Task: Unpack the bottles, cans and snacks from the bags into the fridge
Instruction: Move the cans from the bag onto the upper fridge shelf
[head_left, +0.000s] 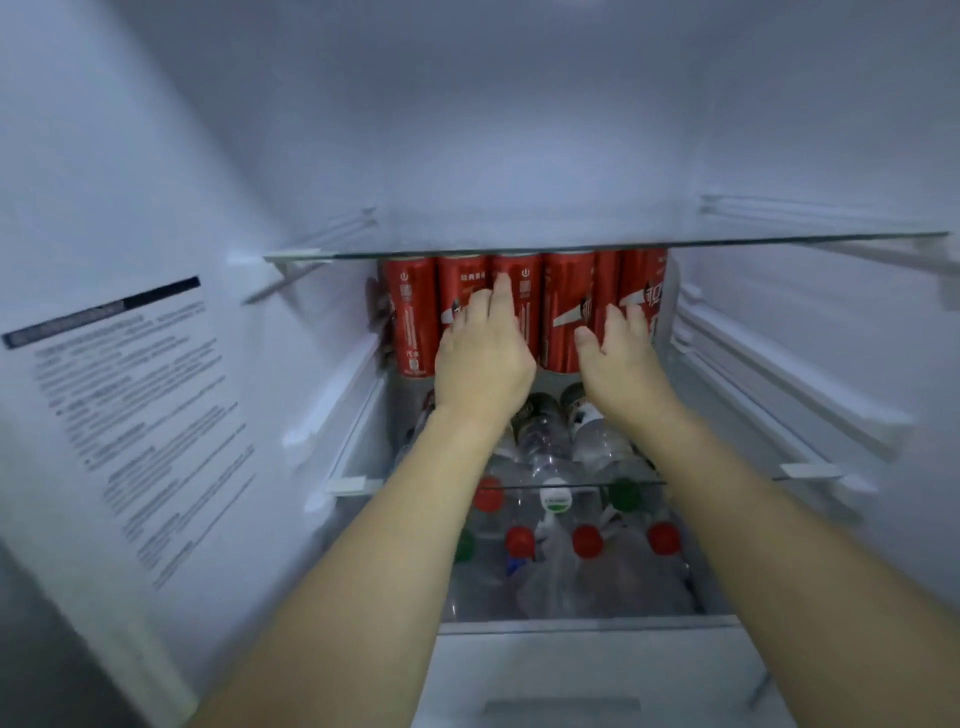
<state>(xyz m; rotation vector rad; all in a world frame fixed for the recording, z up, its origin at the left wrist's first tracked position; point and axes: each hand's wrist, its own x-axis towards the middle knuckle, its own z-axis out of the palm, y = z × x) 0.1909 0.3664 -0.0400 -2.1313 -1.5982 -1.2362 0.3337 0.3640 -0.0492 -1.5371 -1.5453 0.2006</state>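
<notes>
Cans (524, 306) in a red row fill the middle shelf (353, 486); bottles (587, 540) lie below. Left hand (483, 358) and right hand (618, 353), fingers extended, press the cans. Snacks and bags unseen; remainder unknowable.

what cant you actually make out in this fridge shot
- Head view: the sticker on the left wall is too blurred to read.
- Cans: the left hand and right hand cover the row's middle, so the count is unsure.
- Bottles: the forearms hide some.
- Right hand's fingertips are hidden, so its grip is unclear.
- Bags and snacks: not in view.
</notes>
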